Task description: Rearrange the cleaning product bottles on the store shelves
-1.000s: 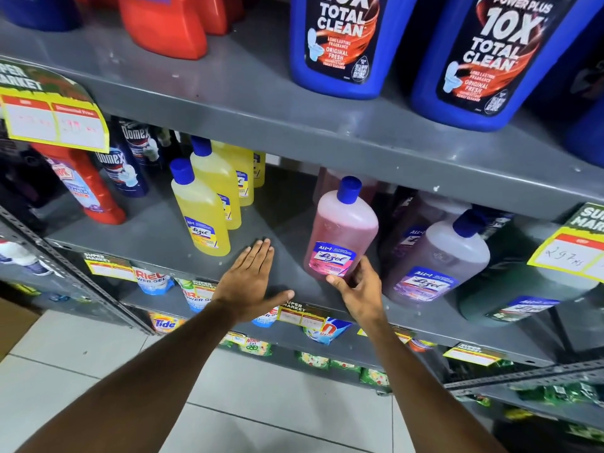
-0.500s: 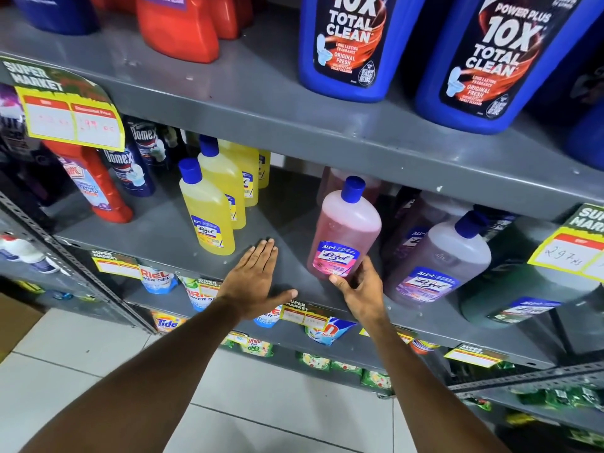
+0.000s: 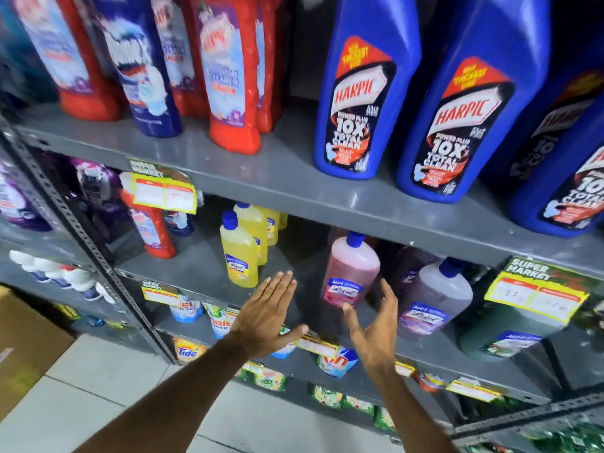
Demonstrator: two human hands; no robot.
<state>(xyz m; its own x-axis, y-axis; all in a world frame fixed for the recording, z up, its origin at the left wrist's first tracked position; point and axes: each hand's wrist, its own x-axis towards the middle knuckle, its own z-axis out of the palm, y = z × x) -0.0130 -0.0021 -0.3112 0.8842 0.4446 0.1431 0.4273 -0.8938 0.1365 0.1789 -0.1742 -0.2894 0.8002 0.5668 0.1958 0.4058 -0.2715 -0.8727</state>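
Both hands hover empty in front of the middle shelf (image 3: pixel 202 273) in the head view; the left hand (image 3: pixel 271 317) is flat with fingers spread, palm down over a bare stretch of shelf, while the right hand (image 3: pixel 376 328) is cupped open, thumb just below the pink bottle (image 3: pixel 351 273) and not gripping it; whether a fingertip touches its label is too blurred to tell. That pink bottle stands upright near the front edge, between the yellow bottles (image 3: pixel 240 253) to its left and a tilted pale purple bottle (image 3: pixel 436 299) to its right; a dark green bottle (image 3: pixel 510 328) leans further right. On the upper shelf (image 3: pixel 294 171), blue Harpic bottles (image 3: pixel 362 93) and red bottles (image 3: pixel 235 76) stand unevenly spaced. I judge the work part-way: the pink one looks placed; the leaning purple and green bottles and the gap by the yellow row remain.
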